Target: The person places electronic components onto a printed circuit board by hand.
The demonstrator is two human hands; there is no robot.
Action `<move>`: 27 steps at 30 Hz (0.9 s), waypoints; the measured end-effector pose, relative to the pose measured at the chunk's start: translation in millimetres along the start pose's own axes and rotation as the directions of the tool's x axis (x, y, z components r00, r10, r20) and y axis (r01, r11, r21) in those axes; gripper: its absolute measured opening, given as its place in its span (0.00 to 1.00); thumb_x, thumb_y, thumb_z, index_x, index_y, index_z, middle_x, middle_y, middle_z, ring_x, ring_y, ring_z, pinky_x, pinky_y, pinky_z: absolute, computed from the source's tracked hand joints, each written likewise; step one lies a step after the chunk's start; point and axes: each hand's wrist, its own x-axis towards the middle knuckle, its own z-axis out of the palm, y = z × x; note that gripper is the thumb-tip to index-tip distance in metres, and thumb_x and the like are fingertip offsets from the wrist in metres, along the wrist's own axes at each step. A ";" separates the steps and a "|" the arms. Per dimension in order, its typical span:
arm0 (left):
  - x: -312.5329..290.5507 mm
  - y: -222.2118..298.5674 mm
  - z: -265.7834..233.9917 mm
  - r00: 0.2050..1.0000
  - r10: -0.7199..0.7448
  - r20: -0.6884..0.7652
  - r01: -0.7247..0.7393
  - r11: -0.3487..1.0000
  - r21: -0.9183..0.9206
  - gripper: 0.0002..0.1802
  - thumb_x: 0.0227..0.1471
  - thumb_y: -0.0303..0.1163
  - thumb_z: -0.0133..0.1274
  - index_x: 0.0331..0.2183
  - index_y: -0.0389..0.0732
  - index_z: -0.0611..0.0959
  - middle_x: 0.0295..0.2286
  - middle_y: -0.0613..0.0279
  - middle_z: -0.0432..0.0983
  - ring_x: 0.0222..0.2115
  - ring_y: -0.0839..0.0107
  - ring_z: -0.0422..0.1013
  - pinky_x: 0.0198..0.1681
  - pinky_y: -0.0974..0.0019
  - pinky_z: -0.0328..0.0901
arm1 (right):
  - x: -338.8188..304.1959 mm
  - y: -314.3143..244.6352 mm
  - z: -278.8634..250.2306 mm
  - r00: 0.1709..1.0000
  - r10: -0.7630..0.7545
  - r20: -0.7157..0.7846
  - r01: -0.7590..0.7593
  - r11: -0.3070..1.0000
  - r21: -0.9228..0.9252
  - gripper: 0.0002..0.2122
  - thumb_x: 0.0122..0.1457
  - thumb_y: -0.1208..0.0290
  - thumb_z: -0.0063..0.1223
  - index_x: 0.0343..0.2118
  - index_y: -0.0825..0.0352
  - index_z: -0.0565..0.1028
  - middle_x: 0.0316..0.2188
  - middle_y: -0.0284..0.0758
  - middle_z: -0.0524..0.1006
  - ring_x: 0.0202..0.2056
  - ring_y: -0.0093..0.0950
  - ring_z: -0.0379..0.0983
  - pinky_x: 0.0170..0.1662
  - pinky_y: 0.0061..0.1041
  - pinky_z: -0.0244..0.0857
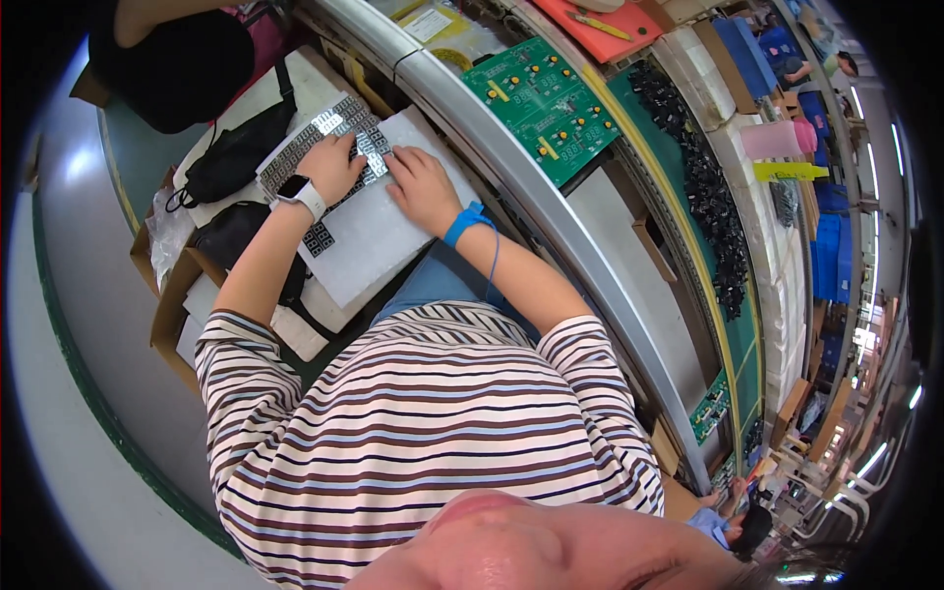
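Striped shirt, white board, metal rail

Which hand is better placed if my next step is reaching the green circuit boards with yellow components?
Probably your right hand: it lies nearer those green circuit boards, just across the silver metal rail. Your left hand is farther away, over the black rectangular digit displays.

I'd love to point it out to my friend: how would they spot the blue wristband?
Find the long silvery rail curving down the middle of the picture. Just to its left, the right hand is by black digit displays on a white sheet. The blue wristband circles that wrist, trailing a thin cord, unlike the pale-strapped watch on the other wrist.
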 end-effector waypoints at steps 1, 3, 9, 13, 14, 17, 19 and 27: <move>3.2 -0.8 1.2 1.000 -0.005 -0.021 0.005 1.000 -0.007 0.25 0.51 0.42 0.51 0.47 0.36 0.73 0.40 0.47 0.73 0.42 0.50 0.69 0.46 0.57 0.64 | -3.2 0.2 0.4 1.000 0.006 -0.008 -0.006 1.000 -0.006 0.21 0.47 0.70 0.57 0.46 0.68 0.70 0.48 0.42 0.69 0.50 0.41 0.63 0.53 0.37 0.58; 9.6 -4.4 0.7 0.996 -0.021 -0.083 0.014 0.996 -0.084 0.27 0.49 0.48 0.53 0.44 0.38 0.76 0.39 0.46 0.75 0.40 0.51 0.71 0.45 0.57 0.65 | -8.2 -1.4 0.2 1.000 0.009 -0.025 -0.009 1.000 -0.008 0.20 0.49 0.70 0.56 0.47 0.69 0.71 0.49 0.43 0.69 0.50 0.42 0.64 0.53 0.38 0.59; 46.9 -8.5 -15.2 0.964 -0.054 0.259 0.134 0.943 -0.304 0.31 0.52 0.58 0.46 0.34 0.35 0.80 0.31 0.46 0.77 0.36 0.52 0.73 0.41 0.60 0.65 | -4.6 -5.2 -3.5 0.994 -0.041 -0.102 0.039 0.999 -0.023 0.19 0.49 0.71 0.56 0.46 0.63 0.72 0.50 0.42 0.68 0.50 0.41 0.64 0.51 0.38 0.60; 57.0 -0.1 -9.1 0.974 0.081 0.210 -0.012 0.951 -0.309 0.31 0.54 0.56 0.46 0.32 0.33 0.80 0.30 0.45 0.76 0.33 0.53 0.73 0.39 0.60 0.65 | -4.8 -2.0 -2.5 0.986 -0.073 -0.150 0.066 0.997 -0.047 0.18 0.49 0.72 0.56 0.45 0.63 0.73 0.50 0.41 0.68 0.48 0.40 0.65 0.49 0.38 0.61; 60.6 -1.5 -8.8 0.956 0.068 0.286 0.038 0.936 -0.349 0.30 0.55 0.54 0.46 0.33 0.32 0.80 0.29 0.46 0.77 0.32 0.55 0.73 0.39 0.61 0.65 | -5.2 -1.5 -1.5 0.986 -0.071 -0.152 0.065 0.997 -0.046 0.18 0.49 0.72 0.56 0.45 0.63 0.73 0.50 0.41 0.68 0.48 0.40 0.65 0.49 0.38 0.61; 62.6 -3.9 -5.6 0.960 0.096 0.263 0.026 0.904 -0.426 0.28 0.56 0.52 0.45 0.34 0.32 0.80 0.29 0.47 0.77 0.31 0.58 0.73 0.39 0.62 0.65 | -6.4 -1.3 -0.9 0.981 -0.090 -0.170 0.080 0.995 -0.061 0.18 0.48 0.73 0.57 0.45 0.63 0.73 0.50 0.41 0.69 0.47 0.39 0.66 0.48 0.37 0.62; 63.7 -5.9 -5.3 0.959 0.083 0.270 0.053 0.887 -0.459 0.28 0.57 0.51 0.45 0.35 0.32 0.81 0.29 0.50 0.77 0.31 0.62 0.73 0.40 0.64 0.65 | -5.2 -1.8 -0.3 0.975 -0.102 -0.196 0.092 0.994 -0.059 0.17 0.48 0.73 0.57 0.44 0.64 0.74 0.50 0.41 0.69 0.46 0.39 0.66 0.48 0.37 0.62; 67.2 -13.4 0.3 0.931 0.118 0.346 0.067 0.875 -0.479 0.30 0.58 0.50 0.44 0.42 0.29 0.78 0.36 0.52 0.77 0.37 0.70 0.71 0.45 0.69 0.63 | 13.7 -0.3 -19.1 0.986 -0.164 0.001 0.164 0.984 -0.064 0.24 0.44 0.72 0.60 0.48 0.63 0.70 0.50 0.39 0.68 0.48 0.39 0.64 0.49 0.37 0.62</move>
